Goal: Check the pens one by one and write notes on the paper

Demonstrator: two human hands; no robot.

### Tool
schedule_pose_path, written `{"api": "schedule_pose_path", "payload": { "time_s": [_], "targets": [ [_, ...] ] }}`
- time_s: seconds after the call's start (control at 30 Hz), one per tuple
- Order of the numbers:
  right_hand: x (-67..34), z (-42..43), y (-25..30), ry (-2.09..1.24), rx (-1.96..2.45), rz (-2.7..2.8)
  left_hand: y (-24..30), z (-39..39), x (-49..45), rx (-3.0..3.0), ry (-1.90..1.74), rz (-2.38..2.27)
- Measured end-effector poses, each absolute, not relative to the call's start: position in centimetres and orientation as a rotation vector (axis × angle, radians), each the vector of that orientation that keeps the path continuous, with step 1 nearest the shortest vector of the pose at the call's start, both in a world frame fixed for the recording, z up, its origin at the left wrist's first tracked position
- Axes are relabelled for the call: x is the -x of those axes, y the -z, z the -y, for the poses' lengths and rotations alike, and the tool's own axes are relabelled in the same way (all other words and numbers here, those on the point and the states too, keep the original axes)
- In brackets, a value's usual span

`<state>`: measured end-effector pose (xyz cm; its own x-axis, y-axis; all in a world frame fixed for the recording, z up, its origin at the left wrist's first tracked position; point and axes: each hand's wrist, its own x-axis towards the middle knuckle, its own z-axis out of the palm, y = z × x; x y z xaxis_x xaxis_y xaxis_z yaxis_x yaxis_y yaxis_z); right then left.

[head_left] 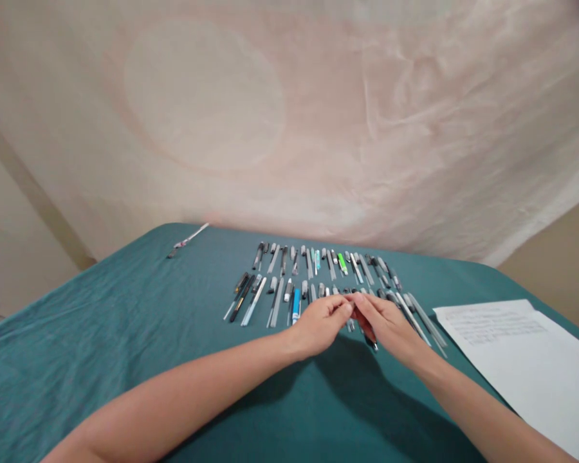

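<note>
Over the near row of pen parts, my left hand (321, 321) and my right hand (383, 321) meet at the fingertips. Both are closed in a pinch, with thumbs and fingers pressed together. Whatever sits between the fingertips is too small and covered to make out. A dark pen tip (374, 346) shows just below my right hand; I cannot tell whether it is held or lies on the cloth. Left of my left hand lies a blue pen part (296, 303). Long clear tubes (427, 321) lie to the right of my right hand.
Two rows of pens, caps and barrels lie on the green tablecloth (149, 321), a green pen part (342, 263) in the far row. Printed paper sheets (525, 360) are at the right. A thin white stick-like item (190, 238) lies at the far left. A pale cloth (289, 116) hangs behind.
</note>
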<state>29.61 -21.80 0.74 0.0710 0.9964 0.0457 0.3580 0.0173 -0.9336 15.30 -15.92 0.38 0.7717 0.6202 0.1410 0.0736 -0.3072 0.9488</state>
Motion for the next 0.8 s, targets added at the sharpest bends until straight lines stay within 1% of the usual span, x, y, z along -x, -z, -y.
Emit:
{"api": "schedule_pose_path", "payload": {
  "time_s": [0.23, 0.4, 0.6, 0.8],
  "targets": [
    [-29.8, 22.0, -0.9, -0.707, 1.518, 1.357, -0.5, 15.8, -15.2, -1.935, -0.621, -0.587],
    [-29.7, 22.1, -0.8, -0.747, 1.504, 1.334, -0.5, 16.0, -15.1, -1.933, -0.654, -0.537],
    [-29.6, 22.2, -1.1, -0.778, 1.518, 1.324, -0.1, 16.1, -14.9, -1.915, -0.572, -0.594],
    [-30.7, 22.0, -1.0, -0.704, 1.501, 1.222, 0.2, 15.8, -14.7, -1.842, -0.534, -0.614]
  ]
}}
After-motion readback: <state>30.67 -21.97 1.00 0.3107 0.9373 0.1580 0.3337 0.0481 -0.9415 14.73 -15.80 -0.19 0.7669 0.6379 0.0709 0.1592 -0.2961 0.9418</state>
